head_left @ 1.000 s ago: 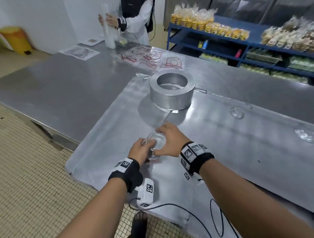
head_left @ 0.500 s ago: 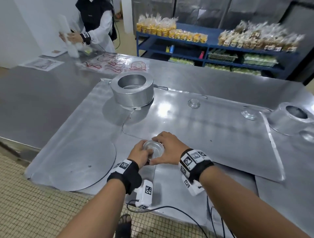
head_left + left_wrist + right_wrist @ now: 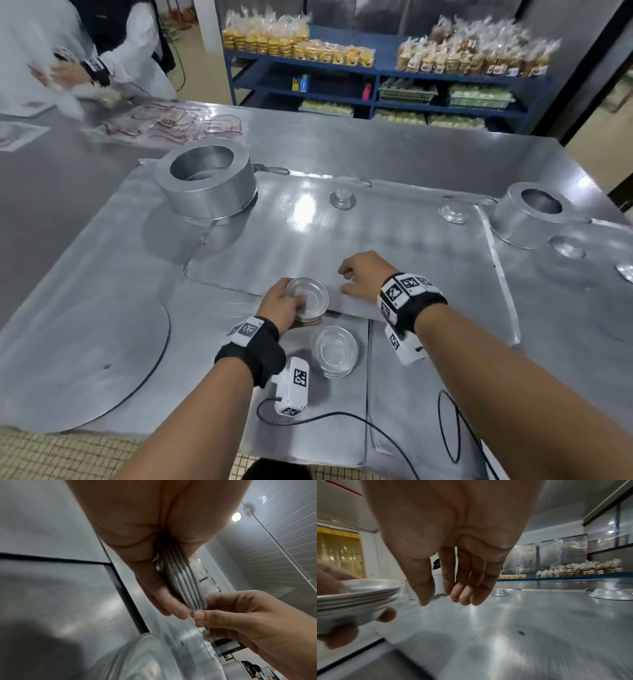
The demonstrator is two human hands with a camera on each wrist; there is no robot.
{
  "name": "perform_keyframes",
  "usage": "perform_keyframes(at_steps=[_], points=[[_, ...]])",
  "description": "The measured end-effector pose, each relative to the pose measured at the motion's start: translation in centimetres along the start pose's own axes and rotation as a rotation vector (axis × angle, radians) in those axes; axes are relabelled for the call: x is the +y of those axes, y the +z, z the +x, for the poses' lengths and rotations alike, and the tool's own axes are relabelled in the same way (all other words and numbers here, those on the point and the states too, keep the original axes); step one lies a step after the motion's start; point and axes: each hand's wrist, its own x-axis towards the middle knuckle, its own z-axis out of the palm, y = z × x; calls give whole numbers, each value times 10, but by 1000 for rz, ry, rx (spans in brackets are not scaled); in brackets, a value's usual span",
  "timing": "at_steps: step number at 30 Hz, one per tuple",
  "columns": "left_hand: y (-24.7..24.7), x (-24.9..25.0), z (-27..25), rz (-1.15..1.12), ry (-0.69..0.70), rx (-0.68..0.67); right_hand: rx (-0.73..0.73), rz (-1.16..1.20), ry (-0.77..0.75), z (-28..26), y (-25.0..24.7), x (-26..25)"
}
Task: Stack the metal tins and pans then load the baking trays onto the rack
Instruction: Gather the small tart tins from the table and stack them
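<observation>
My left hand grips a nested stack of several small round metal tins a little above the table; the stack's rims show edge-on between its fingers, and the same stack sits at the left of the right wrist view. My right hand hovers just right of the stack, fingers loosely curled and holding nothing, and hangs the same way above the tray. Another small tin lies on the table below the stack. Flat baking trays cover the tabletop.
A large round cake ring stands at the back left, an upturned tapered pan at the back right. Single small tins lie scattered. A round flat plate lies near left. Another person works at the far corner.
My right hand has let go of the tin stack and drawn away to the right. The left hand has lifted the stack, uncovering a tin below. My view has swung right.
</observation>
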Motion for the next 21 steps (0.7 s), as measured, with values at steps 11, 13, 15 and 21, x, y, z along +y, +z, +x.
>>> perform_keyframes(at_steps=[11,13,15,21], points=[[26,33,109,14,-32,-16,101,-61,248,139,-37,64],[26,37,128,17,-35,-24,114,-96,254,167,-41,72],[27,39,148,12,-42,-23,116,-140,265,196,-43,79],[24,38,199,-26,-33,-41,132,-167,312,269,-39,96]])
